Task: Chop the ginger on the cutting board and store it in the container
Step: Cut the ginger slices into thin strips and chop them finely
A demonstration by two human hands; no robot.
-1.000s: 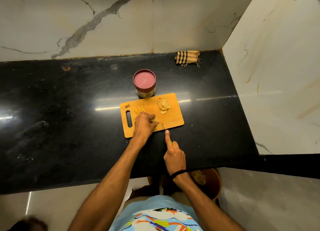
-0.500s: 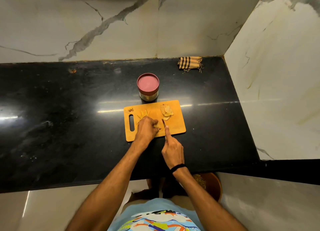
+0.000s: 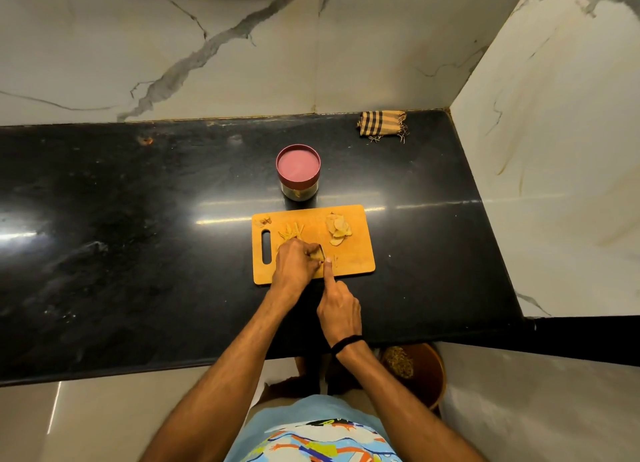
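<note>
Left hand [image 3: 294,266]: my fingers are curled down, pinning a ginger piece [image 3: 315,255] at the board's middle.
Right hand [image 3: 338,307]: wrapped round the knife [image 3: 322,252], forefinger straight along its spine.
Done: strips [image 3: 291,233] lie at 11 o'clock on the cutting board [image 3: 358,259].
Left: slices [image 3: 338,229] at 1 o'clock are uncut. The container [image 3: 298,170] at 12 o'clock has its lid on, so I judge storing not begun.

Glossy stone counter [image 3: 138,253], wooden board [image 3: 349,253]

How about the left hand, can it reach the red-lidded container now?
Probably yes: the container stands just past the cutting board, nothing tall between, though the left hand is busy holding ginger.
</note>
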